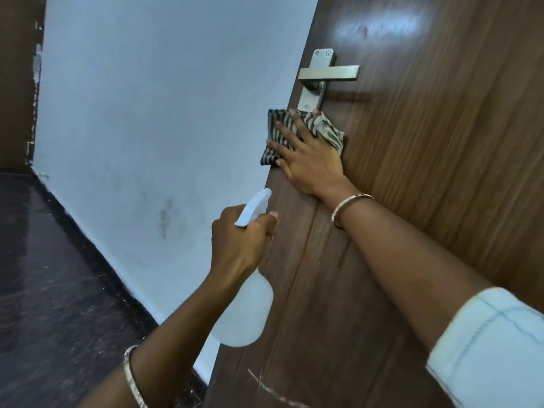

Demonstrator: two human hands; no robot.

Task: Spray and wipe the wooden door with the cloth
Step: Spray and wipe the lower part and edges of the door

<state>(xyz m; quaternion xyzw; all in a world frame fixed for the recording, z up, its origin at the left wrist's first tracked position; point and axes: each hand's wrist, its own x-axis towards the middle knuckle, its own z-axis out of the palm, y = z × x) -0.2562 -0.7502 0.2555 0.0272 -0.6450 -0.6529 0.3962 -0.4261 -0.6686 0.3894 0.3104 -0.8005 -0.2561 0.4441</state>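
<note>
The brown wooden door (426, 172) fills the right side of the head view, its free edge running down the middle. My right hand (309, 154) lies flat with spread fingers on a striped grey cloth (279, 128), pressing it against the door just below the metal lever handle (326, 75). Lower down, my left hand (238, 242) grips the neck of a white spray bottle (244, 313), whose nozzle points up towards the door edge. A pale scratch mark (273, 390) shows near the door's bottom.
A white wall (147, 113) with some dark smudges stands left of the door. Dark floor (44, 275) runs along the wall to the lower left. A brown panel (17, 83) sits at the far left corner.
</note>
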